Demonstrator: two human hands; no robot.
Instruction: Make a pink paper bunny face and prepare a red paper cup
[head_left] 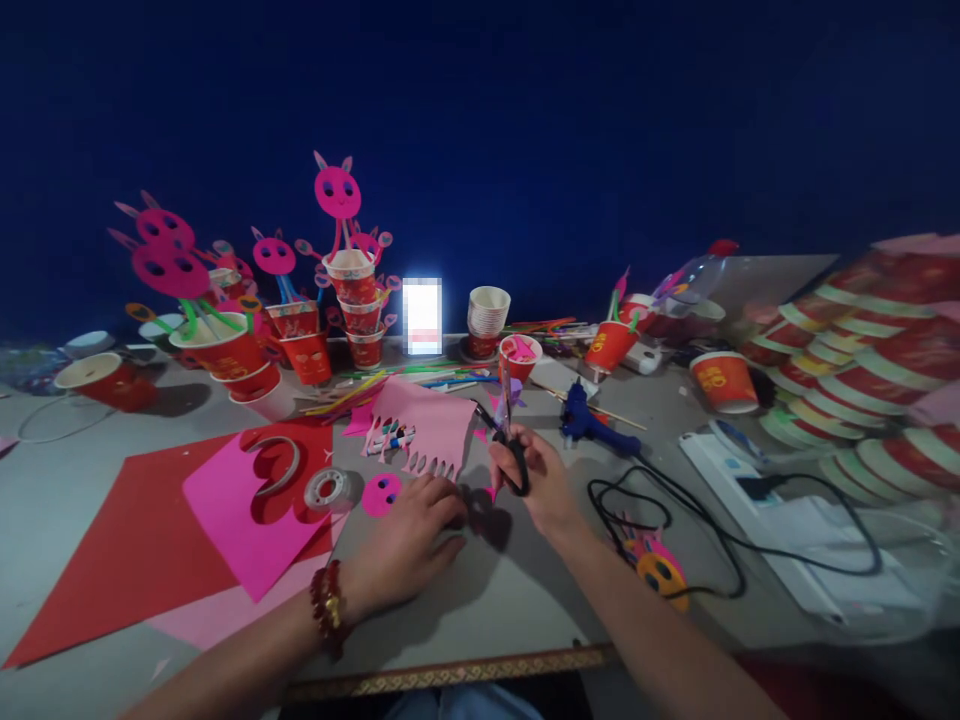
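Here, we are resting our left hand [427, 520] low over the desk [465, 625], its fingers curling loosely; whether they are gripping anything, we cannot tell. In our right hand [544, 480] we are holding scissors [516, 462], our fingers wrapping the black handles, the slim blades standing apart and pointing away from us. Just beside the left hand, a bright pink disc [382, 495] is showing two dark eyes. Farther off, a pale pink sheet [442, 420] is lying with a jagged, notched near edge. Beyond it, a red cup [531, 370] is holding pink scraps.
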